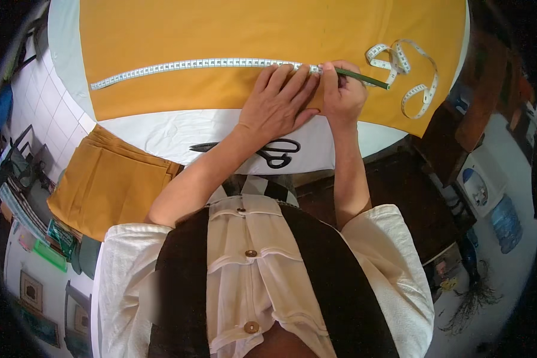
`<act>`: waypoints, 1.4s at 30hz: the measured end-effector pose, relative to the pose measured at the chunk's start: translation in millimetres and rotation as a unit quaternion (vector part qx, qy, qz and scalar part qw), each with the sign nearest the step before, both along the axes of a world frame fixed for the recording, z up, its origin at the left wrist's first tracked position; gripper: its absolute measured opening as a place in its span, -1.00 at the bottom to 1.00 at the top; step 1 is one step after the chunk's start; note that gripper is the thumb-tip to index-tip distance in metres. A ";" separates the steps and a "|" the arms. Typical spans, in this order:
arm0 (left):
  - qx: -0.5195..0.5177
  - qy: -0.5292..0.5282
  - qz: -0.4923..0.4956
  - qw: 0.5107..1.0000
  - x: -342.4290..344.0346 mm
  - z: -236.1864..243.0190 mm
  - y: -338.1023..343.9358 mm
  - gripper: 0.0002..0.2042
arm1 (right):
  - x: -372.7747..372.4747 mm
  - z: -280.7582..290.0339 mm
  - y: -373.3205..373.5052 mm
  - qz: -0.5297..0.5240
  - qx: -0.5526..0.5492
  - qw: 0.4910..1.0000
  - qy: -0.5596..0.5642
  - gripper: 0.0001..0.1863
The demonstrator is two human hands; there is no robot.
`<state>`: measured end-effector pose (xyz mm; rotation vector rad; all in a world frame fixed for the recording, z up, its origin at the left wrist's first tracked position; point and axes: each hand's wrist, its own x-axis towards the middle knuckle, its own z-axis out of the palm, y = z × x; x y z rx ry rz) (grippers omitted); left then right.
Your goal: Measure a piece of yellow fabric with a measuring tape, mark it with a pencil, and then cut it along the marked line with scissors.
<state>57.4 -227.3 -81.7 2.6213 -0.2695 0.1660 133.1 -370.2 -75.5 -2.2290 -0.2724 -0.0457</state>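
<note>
A mustard-yellow cloth (179,36) lies spread over a white-covered table. Across it runs a white measuring tape (209,62), stretched nearly straight from the left edge to my hands, its far right part curling loosely. My left hand (279,98) rests flat, fingers extended, with the fingertips on the tape's lower edge. Beside it, my right hand (344,92) grips a green pencil (364,78). The pencil's blunt end points right; its tip is hidden by my fingers near the tape. Black-handled scissors (277,154) lie on the white cover, partly under my left forearm.
A folded stack of mustard cloth (110,185) sits left of me, below the table's edge. The white table cover (167,134) shows along the near side. Dark wooden furniture (394,197) stands at the right, with a blue plastic bottle (506,224) beyond it.
</note>
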 end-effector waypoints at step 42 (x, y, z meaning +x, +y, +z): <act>-0.022 0.012 -0.045 0.999 26.7 10.0 19.5 -0.68 | 4.7 5.6 0.4 -0.124 0.276 0.936 0.182 -0.89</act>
